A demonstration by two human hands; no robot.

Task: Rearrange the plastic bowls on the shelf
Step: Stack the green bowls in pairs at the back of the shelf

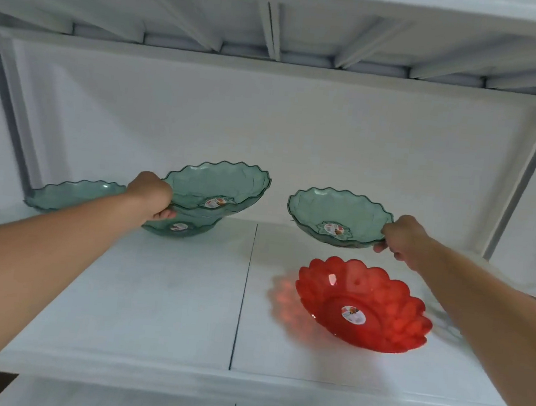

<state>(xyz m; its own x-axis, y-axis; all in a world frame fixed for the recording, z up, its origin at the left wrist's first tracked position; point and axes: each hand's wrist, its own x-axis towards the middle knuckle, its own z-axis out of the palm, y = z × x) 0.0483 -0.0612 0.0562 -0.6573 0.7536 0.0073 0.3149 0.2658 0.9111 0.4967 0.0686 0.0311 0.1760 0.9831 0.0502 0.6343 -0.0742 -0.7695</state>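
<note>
White painted boards make up the shelf (166, 291), split by a dark seam running from the frame's lower centre up toward the back wall; another white shelf's ribbed underside spans the top of the frame. Grey uprights stand at the far left and right edges. The lower left half of the shelf board lies open.

At centre left, the left hand (151, 195) is clenched on the near rim of a green bowl (216, 186), which tilts with its opening toward the viewer, its far scalloped edge raised. It sits over a second green bowl (181, 225) resting on the shelf, and a third green bowl (74, 194) lies just beside that at the left, partly hidden by the forearm.

Right of the seam, the right hand (402, 237) pinches the right rim of another green bowl (337, 216), tipped toward the viewer.

Nearer the front edge, a red bowl (363, 305) rests alone, its long axis running from upper left to lower right.
</note>
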